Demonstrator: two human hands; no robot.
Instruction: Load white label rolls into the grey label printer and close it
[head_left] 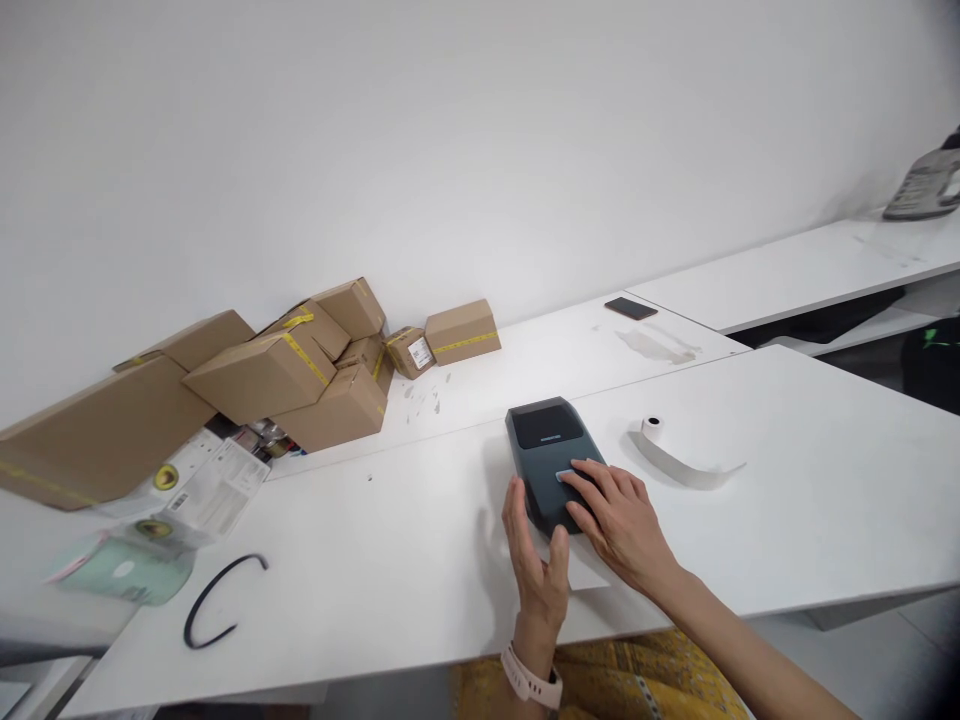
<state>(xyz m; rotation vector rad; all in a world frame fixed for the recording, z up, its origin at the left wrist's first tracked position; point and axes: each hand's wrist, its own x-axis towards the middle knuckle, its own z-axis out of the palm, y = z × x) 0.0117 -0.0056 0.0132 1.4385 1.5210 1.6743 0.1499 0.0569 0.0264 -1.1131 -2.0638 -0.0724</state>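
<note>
A dark blue-grey device that looks like a portable receipt printer (pixel 540 450) lies on the white table, its black panel facing up at the far end. My left hand (pixel 536 565), with a pale pink band (pixel 529 680) on the wrist, rests along its left side, fingers straight and thumb apart. My right hand (pixel 619 515) reaches over from the right, fingers spread on the top face by a small light-blue patch. Right of it lies a partly unrolled roll of white paper (pixel 679 465). White paper (pixel 589 572) shows at the device's near end.
Several cardboard boxes (pixel 330 410) are piled at the back left against the wall. In front lie printed packages (pixel 214 490), a pale green pouch (pixel 127 570) and a black headband-like hoop (pixel 196 605). A phone (pixel 630 308) lies at the back; a clear jug (pixel 926 185) stands far right.
</note>
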